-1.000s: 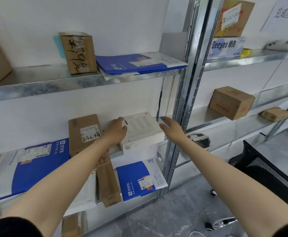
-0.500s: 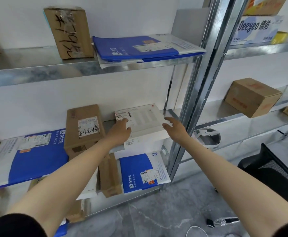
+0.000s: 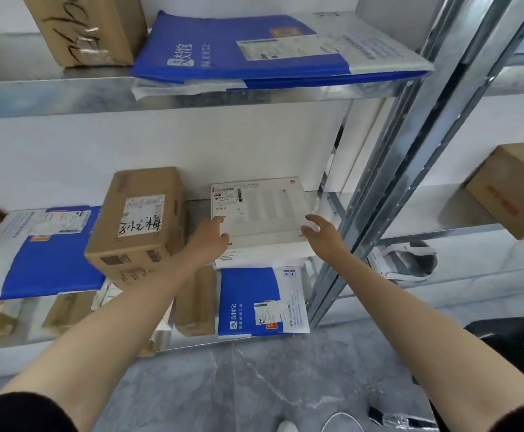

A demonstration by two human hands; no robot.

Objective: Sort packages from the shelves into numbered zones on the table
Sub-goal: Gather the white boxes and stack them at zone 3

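Spanning the gap to the rack, both forearms run out of black sleeves (image 3: 20,413).

- Just below the hands, on the lower shelf: a blue-and-white mailer (image 3: 248,300), label up. Not the target.
- Left hand (image 3: 210,238): back toward the camera, fingers laid on the near-left corner of the flat white box (image 3: 263,213). They are mostly hidden, so I cannot tell if they have closed into a grip.
- Right hand (image 3: 321,233): loosely spread, thumb raised, at the box's near-right corner. It is touching or just short of it and holds nothing.
- The white box lies flat on the middle shelf (image 3: 196,207) between the two hands, label up. It is wide and thin, which likely explains one hand per corner: a pinch at one edge would let it tip.
- Just left of the left hand: a brown carton (image 3: 139,219), apart from the box, with a blue mailer (image 3: 42,254) beyond it.
- Just right of the right hand: the steel upright (image 3: 388,169). It leaves little room there, so I judge the box will have to come straight out.
- Above and beyond the hands: stacked blue mailers (image 3: 254,48).

The worktop and its zones are out of view. Judged stage: pick-up only beginning.
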